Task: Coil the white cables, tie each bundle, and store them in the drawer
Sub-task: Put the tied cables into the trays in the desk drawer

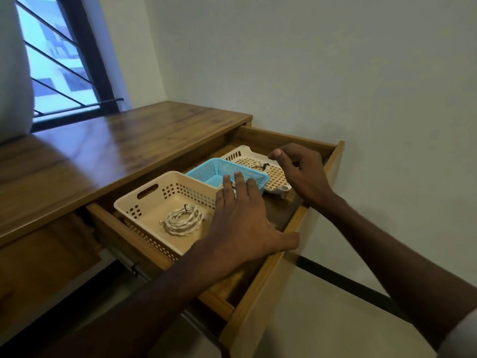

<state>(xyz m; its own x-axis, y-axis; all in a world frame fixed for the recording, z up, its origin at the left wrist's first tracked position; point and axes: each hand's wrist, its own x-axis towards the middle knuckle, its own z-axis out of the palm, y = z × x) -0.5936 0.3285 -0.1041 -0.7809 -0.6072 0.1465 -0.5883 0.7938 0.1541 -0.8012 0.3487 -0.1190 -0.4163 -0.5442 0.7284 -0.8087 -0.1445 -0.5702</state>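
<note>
Item count: open drawer and contents

One drawer (271,275) is open below one tabletop (116,151). Baskets in the drawer: three in total, comprising one cream basket (154,192), one blue basket (206,171) and one cream perforated tray (247,156). Coiled white cables visible: two fully, one in the cream basket (183,220) and one in the perforated tray (259,165); a possible third beside the blue basket is mostly hidden and cannot be confirmed. Hands over the drawer: two, left hand (242,228) and right hand (302,171). Windows: one (51,60).
</note>
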